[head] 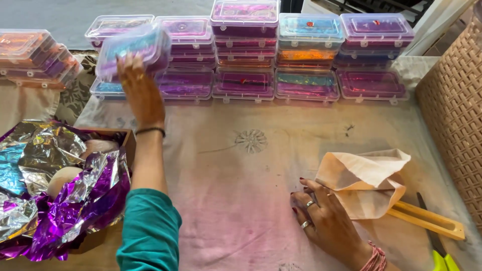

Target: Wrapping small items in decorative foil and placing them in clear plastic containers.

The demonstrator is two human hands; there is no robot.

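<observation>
Left hand (142,90) holds clear box (133,50) aloft; right hand (326,216) on cloth (366,175).

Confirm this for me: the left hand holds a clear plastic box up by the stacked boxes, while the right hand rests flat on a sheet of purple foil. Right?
Not quite. In the head view the right hand rests on the table cover, its fingers at a folded peach cloth, not purple foil. The purple foil lies in the box at the far left. The left hand does hold up a clear plastic box.
</observation>
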